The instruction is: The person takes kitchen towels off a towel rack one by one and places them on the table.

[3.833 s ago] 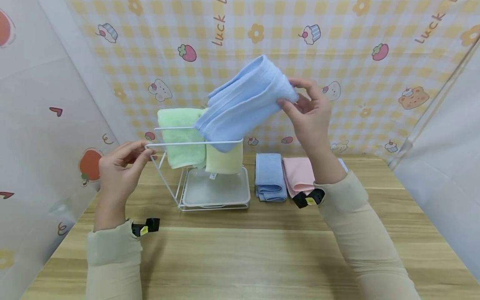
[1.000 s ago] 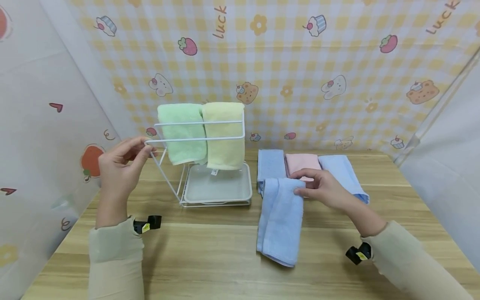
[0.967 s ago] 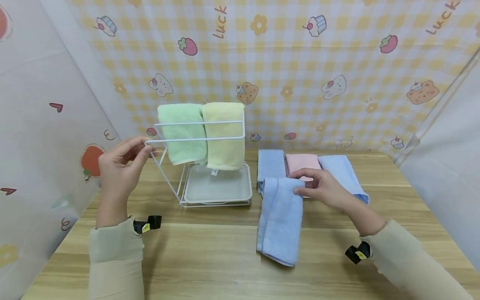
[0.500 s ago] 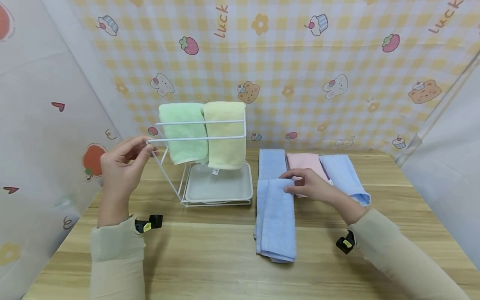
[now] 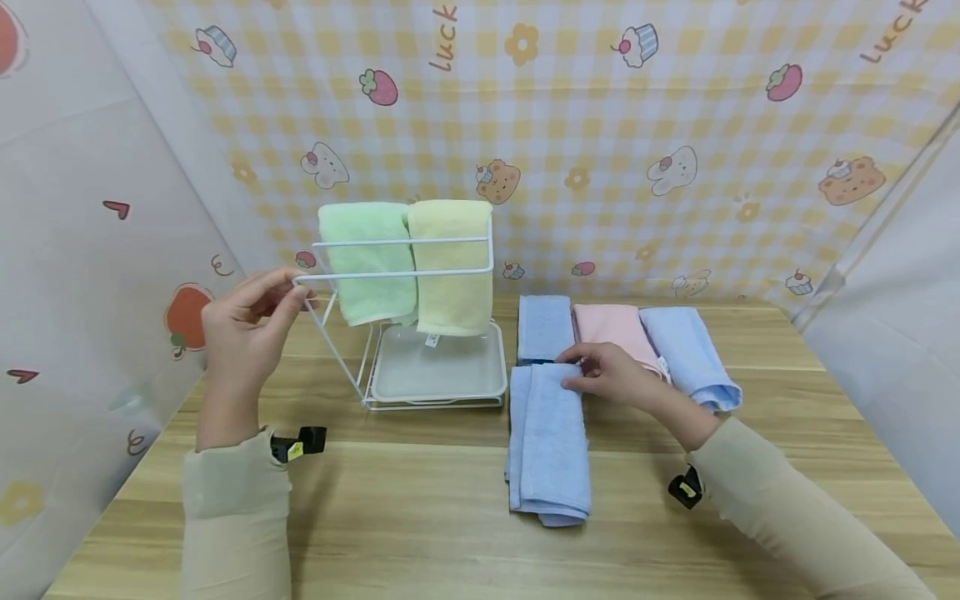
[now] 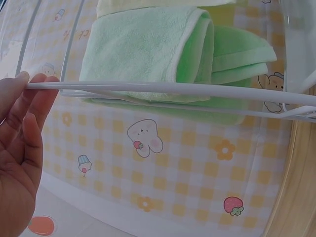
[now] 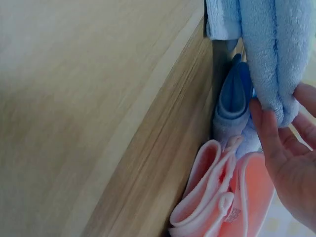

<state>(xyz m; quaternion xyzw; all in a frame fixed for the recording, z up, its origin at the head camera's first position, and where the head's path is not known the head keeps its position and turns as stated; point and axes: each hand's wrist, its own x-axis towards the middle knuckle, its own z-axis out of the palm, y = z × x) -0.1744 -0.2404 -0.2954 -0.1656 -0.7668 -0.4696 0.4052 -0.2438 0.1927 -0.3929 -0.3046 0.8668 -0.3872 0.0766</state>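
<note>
My left hand (image 5: 251,329) pinches the front left corner of a white wire drying rack (image 5: 330,342) between thumb and fingers. Over the rack's bars hang a folded green towel (image 5: 371,267) and a folded yellow towel (image 5: 453,275), side by side. My right hand (image 5: 611,375) pinches the upper right edge of a folded light blue towel (image 5: 555,450). That towel lies lengthwise toward the front of the table. In the right wrist view, thumb and fingers grip the folded end of the same blue towel (image 7: 276,54).
Behind the held towel are a folded blue towel (image 5: 543,327), a folded pink towel (image 5: 611,325) and another light blue one (image 5: 690,354). A shallow whitish tray (image 5: 442,387) sits in the rack's base. A patterned cloth (image 5: 585,125) backs the wooden table.
My right hand has carried the light blue towel from the rack down to the table front, then shifted slightly left, lowering it. My left hand keeps its hold on the rack corner.
</note>
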